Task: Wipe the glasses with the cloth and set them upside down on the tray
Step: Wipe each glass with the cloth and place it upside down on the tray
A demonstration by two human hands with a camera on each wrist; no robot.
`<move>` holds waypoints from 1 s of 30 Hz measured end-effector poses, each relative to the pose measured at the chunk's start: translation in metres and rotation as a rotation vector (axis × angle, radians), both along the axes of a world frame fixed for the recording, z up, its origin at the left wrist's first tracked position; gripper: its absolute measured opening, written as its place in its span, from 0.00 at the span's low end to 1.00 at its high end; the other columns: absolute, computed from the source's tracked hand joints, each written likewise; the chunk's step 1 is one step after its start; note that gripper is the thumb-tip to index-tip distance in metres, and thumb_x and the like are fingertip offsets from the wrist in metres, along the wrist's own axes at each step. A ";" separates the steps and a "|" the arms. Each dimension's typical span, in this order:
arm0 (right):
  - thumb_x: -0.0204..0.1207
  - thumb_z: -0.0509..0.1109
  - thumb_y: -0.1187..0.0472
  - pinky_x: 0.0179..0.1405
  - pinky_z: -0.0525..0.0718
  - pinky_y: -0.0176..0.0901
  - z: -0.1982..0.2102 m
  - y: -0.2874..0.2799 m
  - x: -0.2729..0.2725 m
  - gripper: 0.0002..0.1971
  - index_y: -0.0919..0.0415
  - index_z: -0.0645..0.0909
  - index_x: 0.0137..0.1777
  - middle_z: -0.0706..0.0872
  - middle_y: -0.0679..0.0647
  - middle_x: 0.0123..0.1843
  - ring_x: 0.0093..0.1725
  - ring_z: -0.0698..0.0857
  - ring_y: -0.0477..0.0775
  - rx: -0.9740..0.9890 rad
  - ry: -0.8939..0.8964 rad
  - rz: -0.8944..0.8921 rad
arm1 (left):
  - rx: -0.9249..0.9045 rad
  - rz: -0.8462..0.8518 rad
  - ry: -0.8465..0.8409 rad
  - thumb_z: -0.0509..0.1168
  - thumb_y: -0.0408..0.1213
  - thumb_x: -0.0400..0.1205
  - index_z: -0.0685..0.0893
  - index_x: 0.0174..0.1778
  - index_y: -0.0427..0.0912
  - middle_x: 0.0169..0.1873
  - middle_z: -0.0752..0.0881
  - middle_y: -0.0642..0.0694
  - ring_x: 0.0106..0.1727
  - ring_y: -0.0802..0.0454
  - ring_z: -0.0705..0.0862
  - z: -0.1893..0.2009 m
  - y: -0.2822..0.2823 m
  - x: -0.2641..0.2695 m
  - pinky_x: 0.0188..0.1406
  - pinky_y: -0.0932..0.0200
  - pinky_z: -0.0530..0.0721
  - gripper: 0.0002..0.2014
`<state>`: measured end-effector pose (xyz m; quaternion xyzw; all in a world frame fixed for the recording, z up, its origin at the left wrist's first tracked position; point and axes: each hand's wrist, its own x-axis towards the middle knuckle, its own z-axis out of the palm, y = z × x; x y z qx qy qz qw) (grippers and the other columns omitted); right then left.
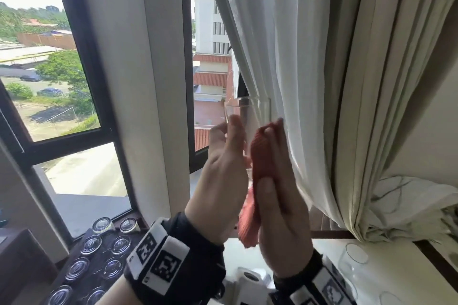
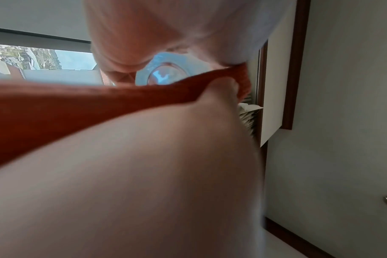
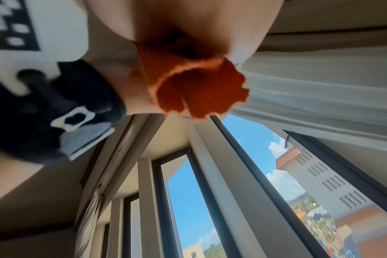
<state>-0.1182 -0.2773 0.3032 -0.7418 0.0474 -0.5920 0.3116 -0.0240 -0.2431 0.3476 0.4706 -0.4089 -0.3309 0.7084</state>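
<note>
The left hand (image 1: 220,181) and right hand (image 1: 277,208) are raised close before the head camera. The left hand's fingers curl round a clear glass (image 1: 247,111), held up in front of the window (image 1: 62,69) and white curtain (image 1: 309,82). The right hand's straight fingers press an orange cloth (image 1: 257,156) against the glass's side. Below, at the desk's left edge, a dark tray (image 1: 99,257) carries glasses (image 1: 91,245) upside down; another glass (image 1: 354,260) stands right.
</note>
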 end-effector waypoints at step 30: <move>0.81 0.65 0.35 0.73 0.79 0.57 0.006 -0.018 -0.004 0.29 0.42 0.74 0.79 0.82 0.53 0.76 0.75 0.81 0.58 0.435 -0.029 -0.009 | -0.073 -0.071 -0.114 0.59 0.66 0.85 0.74 0.79 0.52 0.56 0.92 0.58 0.58 0.66 0.90 -0.013 0.000 0.000 0.64 0.64 0.85 0.31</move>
